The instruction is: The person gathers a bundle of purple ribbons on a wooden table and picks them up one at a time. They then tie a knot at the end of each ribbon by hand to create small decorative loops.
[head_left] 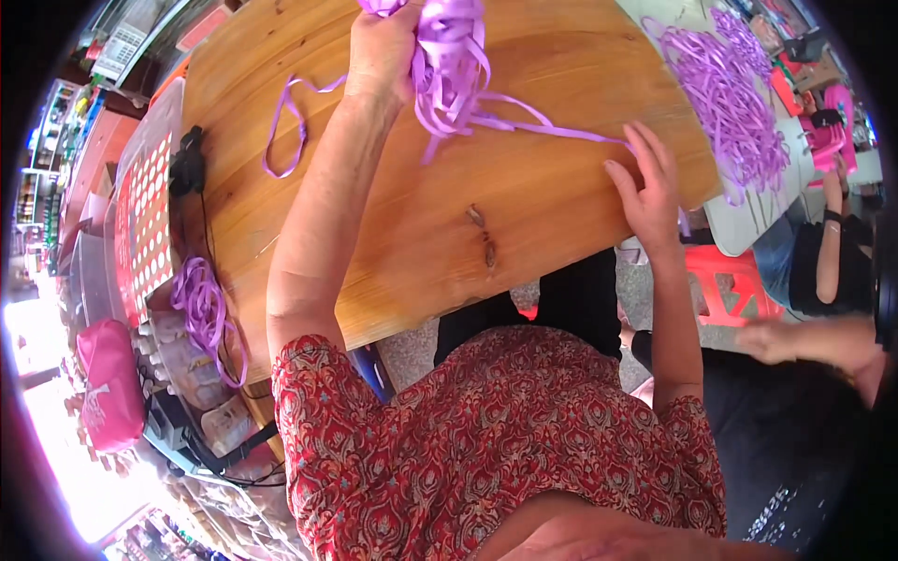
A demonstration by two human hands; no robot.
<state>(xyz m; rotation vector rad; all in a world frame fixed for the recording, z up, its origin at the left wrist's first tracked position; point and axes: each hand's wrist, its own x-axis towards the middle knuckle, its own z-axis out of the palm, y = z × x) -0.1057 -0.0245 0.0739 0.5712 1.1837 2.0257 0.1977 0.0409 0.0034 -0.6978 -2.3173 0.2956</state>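
At the far side of the wooden table (552,215), my left hand (385,51) is closed on a thick bunch of purple ribbon (451,65), with loops hanging below it. One strand stretches from the bunch across the tabletop to my right hand (650,187). My right hand is over the table's right part, its fingers stretched out and the thumb apart. The strand meets its fingertips and passes behind them; a bit of purple shows beyond the wrist. Another ribbon loop (301,131) lies on the wood left of my left forearm.
A large heap of purple ribbon (734,112) covers a white table (734,229) at the right. More ribbon (204,313) hangs at the table's left edge, near a pink pouch (105,383). Other people sit at the right, by a red stool (725,280).
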